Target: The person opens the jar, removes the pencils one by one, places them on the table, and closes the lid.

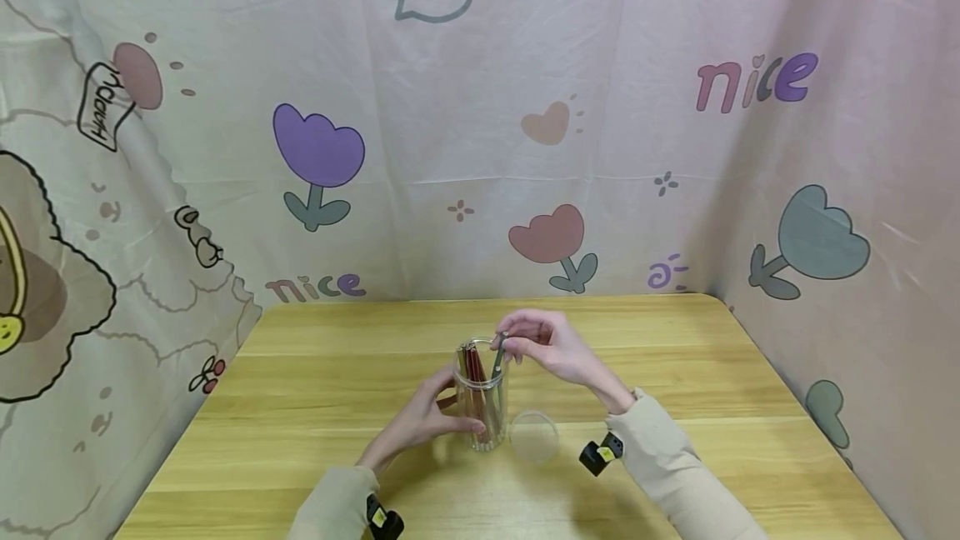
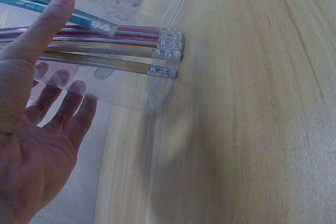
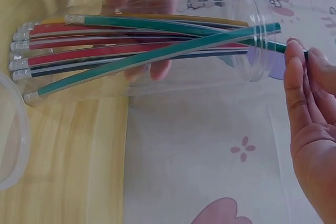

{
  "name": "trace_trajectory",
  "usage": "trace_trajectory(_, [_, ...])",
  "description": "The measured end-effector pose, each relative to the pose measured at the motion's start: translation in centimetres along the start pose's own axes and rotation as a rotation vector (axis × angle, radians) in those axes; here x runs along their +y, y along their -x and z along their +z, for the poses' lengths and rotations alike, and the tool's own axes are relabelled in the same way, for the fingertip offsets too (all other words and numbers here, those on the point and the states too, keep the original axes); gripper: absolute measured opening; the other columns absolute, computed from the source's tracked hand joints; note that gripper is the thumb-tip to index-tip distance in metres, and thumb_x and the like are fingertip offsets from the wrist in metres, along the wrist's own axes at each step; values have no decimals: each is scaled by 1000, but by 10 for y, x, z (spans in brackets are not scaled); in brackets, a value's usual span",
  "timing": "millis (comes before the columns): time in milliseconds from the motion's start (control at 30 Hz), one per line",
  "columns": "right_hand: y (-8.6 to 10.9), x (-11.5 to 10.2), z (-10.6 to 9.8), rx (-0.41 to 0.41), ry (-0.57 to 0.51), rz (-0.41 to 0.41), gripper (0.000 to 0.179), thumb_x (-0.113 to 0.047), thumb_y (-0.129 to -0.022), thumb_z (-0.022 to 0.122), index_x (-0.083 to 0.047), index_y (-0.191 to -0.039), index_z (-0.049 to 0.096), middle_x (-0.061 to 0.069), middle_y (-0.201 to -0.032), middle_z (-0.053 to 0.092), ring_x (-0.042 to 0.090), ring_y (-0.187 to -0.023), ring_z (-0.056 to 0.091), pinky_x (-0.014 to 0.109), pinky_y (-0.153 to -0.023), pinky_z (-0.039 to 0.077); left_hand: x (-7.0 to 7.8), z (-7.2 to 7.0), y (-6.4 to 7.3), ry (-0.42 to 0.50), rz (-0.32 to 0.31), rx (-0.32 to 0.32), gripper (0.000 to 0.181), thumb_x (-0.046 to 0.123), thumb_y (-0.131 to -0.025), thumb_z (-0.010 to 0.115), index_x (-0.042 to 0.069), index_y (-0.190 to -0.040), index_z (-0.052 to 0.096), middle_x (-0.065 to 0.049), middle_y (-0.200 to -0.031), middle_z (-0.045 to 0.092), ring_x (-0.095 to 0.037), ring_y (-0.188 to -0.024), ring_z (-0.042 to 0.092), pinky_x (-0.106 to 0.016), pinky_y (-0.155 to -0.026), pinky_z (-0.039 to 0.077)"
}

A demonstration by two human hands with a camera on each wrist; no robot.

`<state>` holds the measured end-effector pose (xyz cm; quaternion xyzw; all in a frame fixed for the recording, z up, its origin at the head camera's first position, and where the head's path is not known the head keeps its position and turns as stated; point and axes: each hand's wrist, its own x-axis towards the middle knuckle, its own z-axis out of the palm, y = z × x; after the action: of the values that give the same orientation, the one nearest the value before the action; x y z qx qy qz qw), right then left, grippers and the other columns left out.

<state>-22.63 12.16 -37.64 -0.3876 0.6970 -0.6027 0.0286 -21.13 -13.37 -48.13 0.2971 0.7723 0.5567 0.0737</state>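
A clear jar (image 1: 495, 432) stands upright on the table with several pencils (image 3: 68, 43) in it, red, yellow, dark and green, their eraser ends down. My left hand (image 1: 423, 423) grips the jar from the left, thumb across its front and fingers behind it. At the jar's mouth my right hand (image 1: 551, 348) pinches the upper end of a green pencil (image 3: 126, 23), whose eraser end is inside the jar, raised above the bottom. Another green pencil (image 3: 152, 56) leans across the inside with its tip at the rim.
A round translucent lid (image 1: 534, 437) lies on the wooden table (image 1: 337, 357) just right of the jar. Behind the table hangs a printed curtain (image 1: 450, 148), and more of it runs along both sides.
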Motion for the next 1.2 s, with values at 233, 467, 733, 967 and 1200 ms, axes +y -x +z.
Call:
trace_trajectory(233, [6, 1, -6, 74, -18, -23, 19, 4, -95, 62, 14, -110, 64, 36, -102, 69, 4, -78, 70, 33, -69, 65, 0, 0, 0, -5, -8, 2, 84, 19, -75, 88, 19, -148, 46, -14, -150, 50, -41, -137, 49, -57, -115, 45])
trace_trajectory(467, [14, 1, -12, 168, -51, -63, 19, 5, -93, 64, 15, -109, 64, 8, -100, 78, 7, -78, 72, 28, -69, 65, 0, 0, 1, -13, -18, 9, 82, 20, -75, 88, 19, -146, 48, -12, -148, 53, -38, -135, 51, -54, -114, 47])
trace_trajectory(733, [19, -1, -22, 245, -166, -121, 19, 6, -93, 63, -2, -109, 70, -5, -101, 78, 8, -80, 73, 24, -71, 64, -1, 0, 1, -3, -28, 9, 80, 20, -75, 89, 20, -145, 49, -10, -147, 53, -37, -135, 51, -55, -115, 46])
trace_trajectory(967, [22, -4, -30, 286, -320, -195, 29, 11, -95, 58, -11, -108, 72, 0, -102, 78, 8, -80, 72, 20, -71, 63, -2, 0, 1, -17, -22, 14, 80, 21, -75, 89, 20, -145, 49, -9, -147, 53, -36, -136, 51, -53, -115, 47])
trace_trajectory(1200, [24, -4, -39, 305, -518, -301, 33, 19, -95, 50, -2, -110, 71, 9, -104, 78, 13, -84, 72, 20, -73, 62, -2, 0, 1, -21, -15, 14, 84, 21, -75, 89, 19, -148, 46, -11, -148, 52, -38, -136, 50, -53, -114, 47])
